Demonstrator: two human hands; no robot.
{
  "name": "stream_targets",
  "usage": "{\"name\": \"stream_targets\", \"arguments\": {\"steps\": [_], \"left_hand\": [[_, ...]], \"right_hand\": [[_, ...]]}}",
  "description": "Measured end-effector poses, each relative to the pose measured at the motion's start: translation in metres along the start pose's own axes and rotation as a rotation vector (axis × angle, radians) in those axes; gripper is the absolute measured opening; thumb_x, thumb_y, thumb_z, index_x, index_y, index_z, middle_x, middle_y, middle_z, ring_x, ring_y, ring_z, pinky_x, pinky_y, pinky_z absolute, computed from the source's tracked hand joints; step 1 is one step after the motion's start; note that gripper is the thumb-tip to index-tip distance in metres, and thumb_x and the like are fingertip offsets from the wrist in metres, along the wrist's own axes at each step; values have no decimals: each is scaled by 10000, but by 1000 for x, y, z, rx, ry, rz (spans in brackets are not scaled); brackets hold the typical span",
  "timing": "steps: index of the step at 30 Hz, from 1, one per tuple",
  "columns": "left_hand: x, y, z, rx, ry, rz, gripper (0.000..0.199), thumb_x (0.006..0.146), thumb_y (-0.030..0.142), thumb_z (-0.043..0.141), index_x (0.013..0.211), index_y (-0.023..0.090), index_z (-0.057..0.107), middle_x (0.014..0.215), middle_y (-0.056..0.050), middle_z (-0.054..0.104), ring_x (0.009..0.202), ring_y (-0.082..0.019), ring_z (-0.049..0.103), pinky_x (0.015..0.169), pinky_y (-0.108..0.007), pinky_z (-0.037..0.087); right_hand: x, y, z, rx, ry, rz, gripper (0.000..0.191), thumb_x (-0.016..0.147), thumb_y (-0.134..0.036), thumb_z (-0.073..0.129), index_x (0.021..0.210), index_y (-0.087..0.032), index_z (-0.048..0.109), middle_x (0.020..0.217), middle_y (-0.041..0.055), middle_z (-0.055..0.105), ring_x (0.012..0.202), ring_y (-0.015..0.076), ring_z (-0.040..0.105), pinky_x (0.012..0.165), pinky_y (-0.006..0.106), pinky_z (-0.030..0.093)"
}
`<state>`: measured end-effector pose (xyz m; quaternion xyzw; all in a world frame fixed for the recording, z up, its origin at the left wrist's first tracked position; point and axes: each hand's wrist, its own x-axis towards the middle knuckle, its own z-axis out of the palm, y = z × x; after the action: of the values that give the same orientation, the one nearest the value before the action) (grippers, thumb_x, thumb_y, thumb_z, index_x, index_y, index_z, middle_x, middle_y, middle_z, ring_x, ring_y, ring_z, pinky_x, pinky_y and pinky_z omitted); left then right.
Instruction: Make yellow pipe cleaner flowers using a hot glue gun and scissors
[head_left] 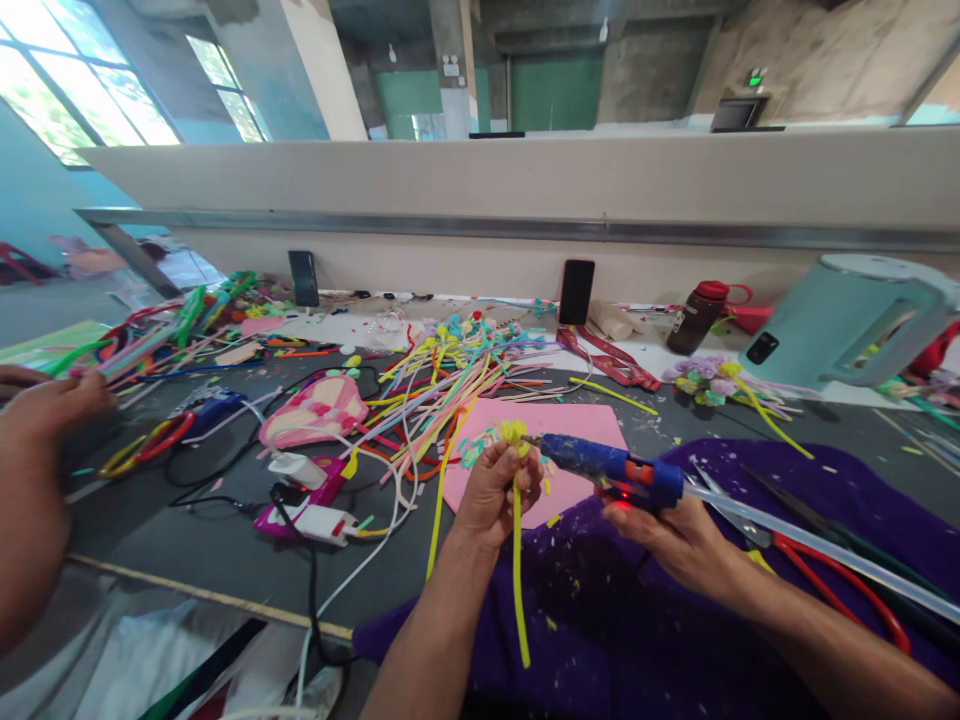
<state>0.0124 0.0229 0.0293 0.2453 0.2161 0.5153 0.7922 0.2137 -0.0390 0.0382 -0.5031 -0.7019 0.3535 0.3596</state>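
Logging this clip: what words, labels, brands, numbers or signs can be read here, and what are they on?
No text can be read with certainty.
Small green lit sign high on the back wall: too small to read.
Dark bottle with a red lid: pale marks on its side, too blurred to read.
Pale teal electric kettle: small marks on its black panel, unreadable.
Blue glue gun with orange parts: no readable lettering.

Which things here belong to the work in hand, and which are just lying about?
In hand, or likely part of it:
- yellow fuzzy stem, in the left hand
- blue glue gun, in the right hand, nozzle at the stem's tuft
- clear glue stick, in the gun's rear

Apparently just lying about:
- teal kettle
- dark bottle, red cap
- two upright phones
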Motion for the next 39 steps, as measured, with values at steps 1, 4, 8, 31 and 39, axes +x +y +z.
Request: {"name": "stream_targets", "arguments": {"steps": [1, 4, 8, 31, 39], "left_hand": [[0, 0, 0, 6, -8, -4, 269, 572, 305, 753, 600, 112, 568, 418, 43, 449, 330, -17, 370, 295, -102, 274], [0, 1, 0, 18, -15, -19, 256, 581, 288, 745, 619, 117, 560, 424, 50, 442, 328, -12, 352, 293, -100, 272], [0, 1, 0, 18, -6, -26, 229, 597, 267, 734, 655, 122, 567, 420, 49, 445, 327, -21, 357, 292, -107, 281], [0, -3, -4, -47, 40, 19, 248, 585, 251, 751, 612, 112, 548, 447, 29, 500, 365, -24, 440, 344, -94, 329], [0, 0, 0, -23, -134, 13, 263, 659, 310, 690, 600, 123, 513, 434, 45, 443, 325, -11, 289, 294, -106, 241]], "right_hand": [[0, -1, 0, -6, 2, -3, 231, 828, -383, 500, 899, -203, 626, 767, 32, 579, 696, 161, 516, 609, 268, 481], [2, -3, 1, 22, 31, -35, 227, 812, -394, 519, 874, -209, 634, 738, 33, 592, 696, 173, 527, 599, 271, 489], [4, -4, 2, 69, 54, -60, 223, 801, -397, 533, 864, -210, 637, 729, 29, 603, 671, 170, 538, 578, 258, 490], [3, -8, -1, -1, 9, -67, 252, 807, -390, 530, 919, -184, 622, 779, 36, 622, 701, 160, 551, 617, 247, 492], [13, -3, -7, 33, 82, -99, 245, 842, -383, 467, 807, -164, 571, 706, 30, 581, 616, 141, 536, 535, 229, 444]]}}
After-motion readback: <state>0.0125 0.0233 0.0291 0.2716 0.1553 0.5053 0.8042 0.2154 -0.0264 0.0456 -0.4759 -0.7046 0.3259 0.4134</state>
